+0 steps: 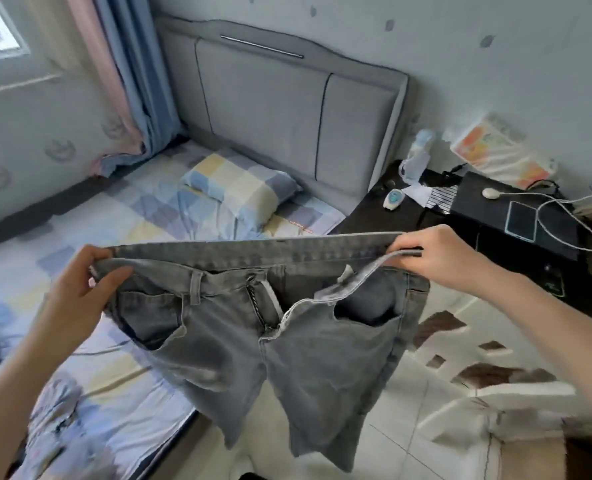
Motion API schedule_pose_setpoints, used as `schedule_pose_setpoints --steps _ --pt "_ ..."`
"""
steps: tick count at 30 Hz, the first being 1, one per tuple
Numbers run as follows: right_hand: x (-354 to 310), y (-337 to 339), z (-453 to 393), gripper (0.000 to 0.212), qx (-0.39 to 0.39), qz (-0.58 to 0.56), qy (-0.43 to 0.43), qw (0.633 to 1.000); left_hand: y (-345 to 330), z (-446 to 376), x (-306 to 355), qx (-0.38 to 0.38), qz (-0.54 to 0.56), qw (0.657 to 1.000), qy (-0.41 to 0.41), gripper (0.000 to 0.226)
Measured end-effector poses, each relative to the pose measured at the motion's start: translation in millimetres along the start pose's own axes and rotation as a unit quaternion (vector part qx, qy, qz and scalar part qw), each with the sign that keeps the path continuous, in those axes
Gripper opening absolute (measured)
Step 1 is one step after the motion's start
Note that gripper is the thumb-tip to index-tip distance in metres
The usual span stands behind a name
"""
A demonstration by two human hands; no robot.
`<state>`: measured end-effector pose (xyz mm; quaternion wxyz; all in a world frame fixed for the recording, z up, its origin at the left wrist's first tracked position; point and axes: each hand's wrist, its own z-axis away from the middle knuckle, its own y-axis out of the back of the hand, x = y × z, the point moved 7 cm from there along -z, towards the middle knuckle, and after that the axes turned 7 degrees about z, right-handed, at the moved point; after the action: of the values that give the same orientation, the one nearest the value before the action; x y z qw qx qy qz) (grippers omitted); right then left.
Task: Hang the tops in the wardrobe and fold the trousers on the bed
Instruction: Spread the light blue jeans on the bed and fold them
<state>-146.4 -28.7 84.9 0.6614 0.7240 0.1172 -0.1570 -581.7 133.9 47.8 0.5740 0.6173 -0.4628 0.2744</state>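
Left hand (80, 289) pinched one end of the waistband, right hand (436, 254) closed on the other end. Grey jeans (260, 327) were stretched between them in the air, fly open, legs hanging over the edge of the bed (90, 237) and the tiled floor (408, 427). Pillow (239, 188) lay by the headboard (287, 109); phone (521, 221) on the dark nightstand (384, 209).

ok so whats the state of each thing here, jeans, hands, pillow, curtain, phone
grey jeans: held up by the waistband, fly unzipped, legs hanging, not folded
left hand: gripping the waistband's left end
right hand: gripping the waistband's right end
pillow: lying on the bed by the headboard
curtain: drawn aside
phone: flat on the dark bedside unit
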Motion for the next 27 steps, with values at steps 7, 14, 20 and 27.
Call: schedule_pose_setpoints --steps 7,14,20,27 --pt "-109.3 16.4 -146.7 0.050 0.164 -0.100 0.042 0.980 130.1 -46.4 16.9 0.149 0.063 0.984 -0.067 0.037" --pt "-220.9 43.3 -281.0 0.055 0.247 -0.038 0.094 0.964 228.6 -113.1 15.8 0.266 0.030 0.958 -0.104 0.012" --pt "-270.0 18.7 -388.9 0.054 0.261 -0.052 0.129 0.955 264.6 -166.7 -12.8 0.330 -0.013 0.940 -0.083 0.026" --pt "-279.7 -98.1 -506.6 0.036 0.097 0.017 0.230 0.968 259.5 -212.3 -142.3 0.306 -0.135 0.941 0.045 0.019"
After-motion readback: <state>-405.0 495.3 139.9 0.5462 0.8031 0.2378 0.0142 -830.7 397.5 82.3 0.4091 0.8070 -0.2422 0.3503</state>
